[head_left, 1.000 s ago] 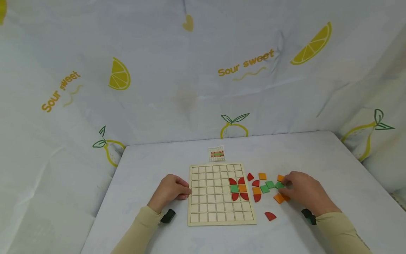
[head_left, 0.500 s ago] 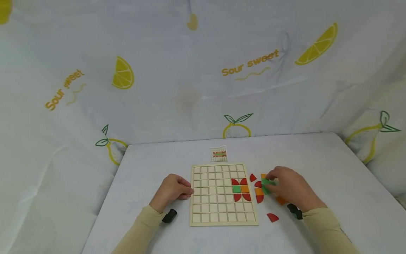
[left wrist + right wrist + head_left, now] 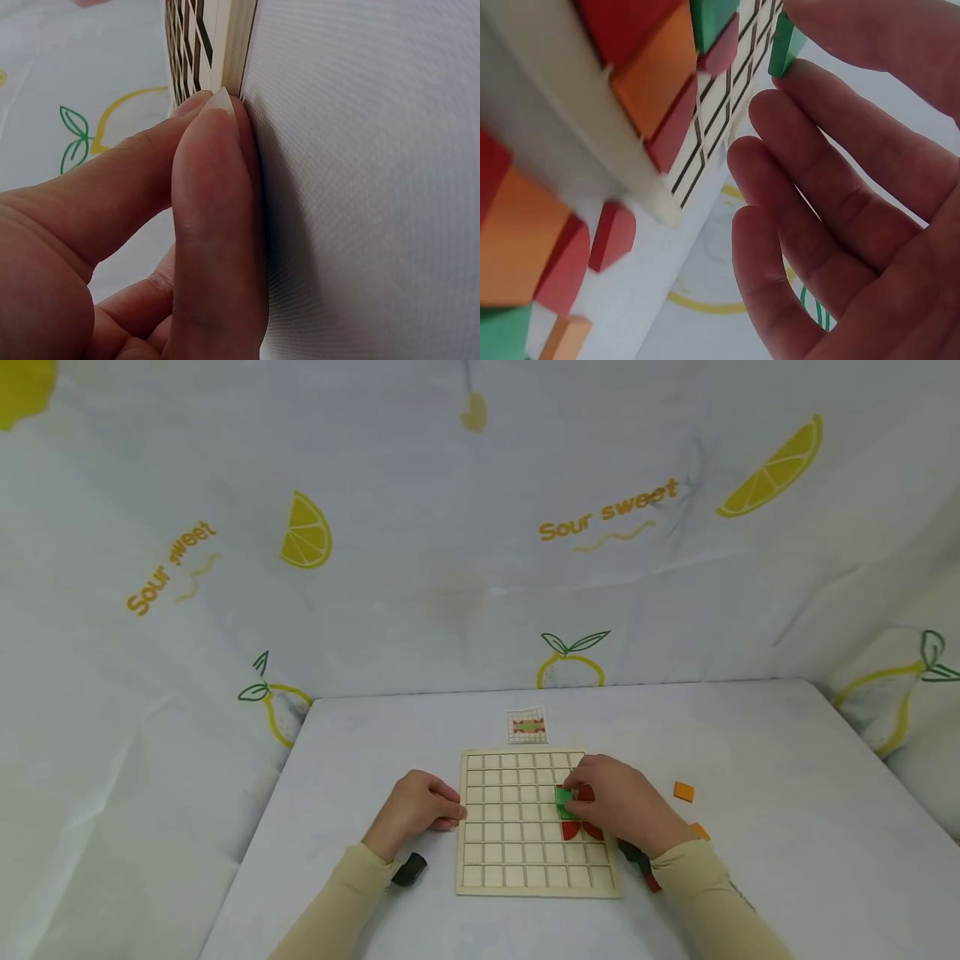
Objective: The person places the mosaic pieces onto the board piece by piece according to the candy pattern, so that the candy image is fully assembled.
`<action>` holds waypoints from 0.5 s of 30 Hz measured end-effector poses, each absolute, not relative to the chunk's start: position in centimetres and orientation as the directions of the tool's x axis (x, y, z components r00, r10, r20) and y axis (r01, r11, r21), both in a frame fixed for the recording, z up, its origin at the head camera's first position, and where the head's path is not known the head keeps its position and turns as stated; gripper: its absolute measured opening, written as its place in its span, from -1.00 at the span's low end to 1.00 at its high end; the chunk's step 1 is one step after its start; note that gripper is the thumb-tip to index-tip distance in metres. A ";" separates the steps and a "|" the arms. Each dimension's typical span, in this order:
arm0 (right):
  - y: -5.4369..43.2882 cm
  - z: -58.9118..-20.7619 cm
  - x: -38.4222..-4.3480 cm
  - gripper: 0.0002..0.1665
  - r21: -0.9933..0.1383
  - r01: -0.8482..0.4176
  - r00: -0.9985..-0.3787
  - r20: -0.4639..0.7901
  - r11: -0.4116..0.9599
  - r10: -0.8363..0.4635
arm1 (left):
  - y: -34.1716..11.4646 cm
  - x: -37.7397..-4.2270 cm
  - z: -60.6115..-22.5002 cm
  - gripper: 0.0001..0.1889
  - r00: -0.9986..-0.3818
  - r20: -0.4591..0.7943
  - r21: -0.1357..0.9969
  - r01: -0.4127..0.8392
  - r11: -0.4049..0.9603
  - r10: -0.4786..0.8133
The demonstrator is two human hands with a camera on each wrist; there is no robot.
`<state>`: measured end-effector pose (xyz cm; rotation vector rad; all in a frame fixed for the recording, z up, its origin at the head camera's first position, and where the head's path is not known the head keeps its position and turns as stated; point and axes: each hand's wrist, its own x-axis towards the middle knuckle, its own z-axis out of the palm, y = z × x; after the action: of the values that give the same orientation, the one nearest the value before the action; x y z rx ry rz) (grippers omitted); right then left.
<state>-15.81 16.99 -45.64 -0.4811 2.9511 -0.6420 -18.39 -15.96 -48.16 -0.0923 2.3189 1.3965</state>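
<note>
green tile [image 3: 783, 45], pinched in the right hand [image 3: 618, 797] over the board [image 3: 495, 864] toward its right edge, seems at the placing step, which likely calls for squaring it to a bare cell [image 3: 529, 812] before release, while the left hand [image 3: 418, 806] grips the board's left edge.

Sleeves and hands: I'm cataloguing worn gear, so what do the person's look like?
The left sleeve and right sleeve are beige, wrist-length. A black device shows at each wrist. The left hand and right hand wear no gloves; no rings show.
</note>
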 end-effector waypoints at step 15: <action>15.2 -46.8 -15.3 -0.81 -0.376 -0.351 -0.928 0.015 0.858 -0.373 | -15.9 -18.4 -48.0 -0.76 -0.907 -0.395 0.813 -0.270 0.516 0.147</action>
<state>-15.31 15.17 -46.83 -0.5795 2.9710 -0.5842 -18.41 -15.86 -48.02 -0.1014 2.3436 1.3623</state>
